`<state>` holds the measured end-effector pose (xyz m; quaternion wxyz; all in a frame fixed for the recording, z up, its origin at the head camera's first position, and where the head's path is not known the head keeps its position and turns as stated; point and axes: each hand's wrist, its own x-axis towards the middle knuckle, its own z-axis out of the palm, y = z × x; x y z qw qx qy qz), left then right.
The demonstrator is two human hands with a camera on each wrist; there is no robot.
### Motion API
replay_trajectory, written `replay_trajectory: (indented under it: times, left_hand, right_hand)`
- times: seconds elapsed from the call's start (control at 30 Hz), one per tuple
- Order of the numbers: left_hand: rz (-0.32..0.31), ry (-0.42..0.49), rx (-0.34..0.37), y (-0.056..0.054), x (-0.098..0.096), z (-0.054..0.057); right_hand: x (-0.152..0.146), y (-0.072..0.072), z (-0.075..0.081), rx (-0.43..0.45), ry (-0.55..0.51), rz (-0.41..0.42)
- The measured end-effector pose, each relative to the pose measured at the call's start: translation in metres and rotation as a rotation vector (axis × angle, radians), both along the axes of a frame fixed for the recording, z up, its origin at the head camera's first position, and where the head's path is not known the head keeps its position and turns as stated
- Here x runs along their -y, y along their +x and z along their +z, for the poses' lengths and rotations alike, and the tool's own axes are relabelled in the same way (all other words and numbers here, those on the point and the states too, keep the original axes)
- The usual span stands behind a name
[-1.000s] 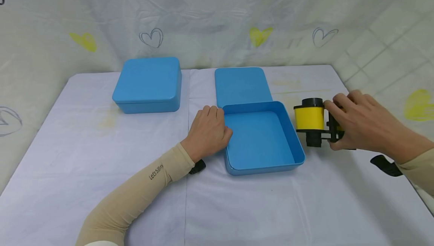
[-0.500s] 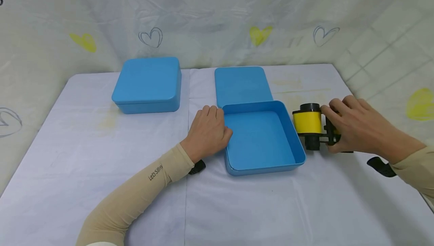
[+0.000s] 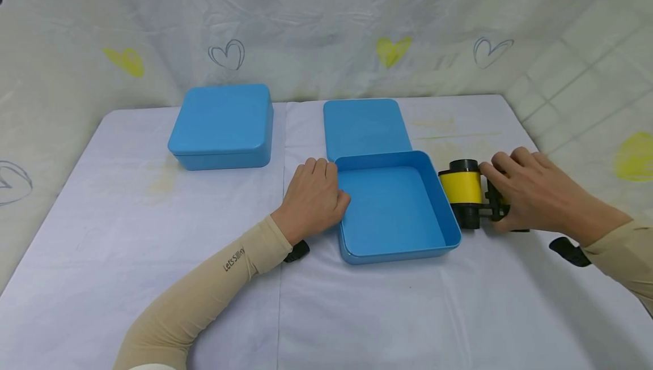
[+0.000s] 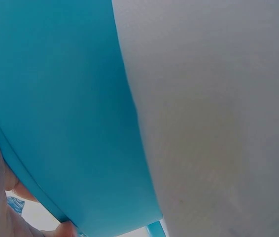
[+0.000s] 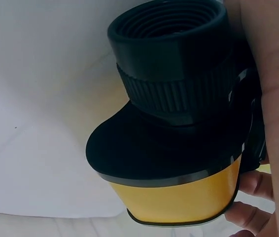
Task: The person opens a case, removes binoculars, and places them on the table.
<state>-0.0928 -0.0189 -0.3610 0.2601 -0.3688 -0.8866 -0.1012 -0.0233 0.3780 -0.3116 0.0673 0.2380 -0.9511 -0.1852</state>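
Yellow-and-black binoculars (image 3: 461,188) are at the right wall of the open blue box (image 3: 400,254); whether they touch it I cannot tell. My right hand (image 3: 546,191) grips them by their far half, which it mostly hides. In the right wrist view one eyepiece of the binoculars (image 5: 174,94) faces the camera, with fingertips (image 5: 250,217) curled behind the barrel. My left hand (image 3: 313,203) pinches the box's left rim, and the left wrist view shows fingertips (image 4: 65,230) over that edge. The box interior shows bare blue bottom.
The box's lid (image 3: 364,126) lies flat behind it, folded back. A second blue box (image 3: 221,126), closed, stands at the back left. Both are on a white-covered table (image 3: 153,234), with a printed curtain (image 3: 306,30) behind its far edge.
My right hand has moved slightly left and down with the binoculars, bringing them closer to the table and the box wall. My left hand stays on the rim.
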Motion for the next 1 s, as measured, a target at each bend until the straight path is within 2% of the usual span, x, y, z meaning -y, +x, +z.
replay_trajectory:
  times: [0.23,0.53,1.0]
  left_hand:
    - [-0.002,-0.005,0.043,-0.0001,0.0005,0.0003]
    - [-0.003,0.004,0.032,-0.001,0.0011,-0.0006]
    - [-0.005,-0.01,0.062,-0.0016,0.0018,-0.0004]
  right_hand:
    - [-0.0018,-0.0016,-0.0026,0.007,-0.011,0.01]
    - [-0.0025,-0.0043,-0.0033,0.015,-0.02,0.012]
    - [-0.0032,-0.0054,-0.0057,0.03,-0.029,-0.013]
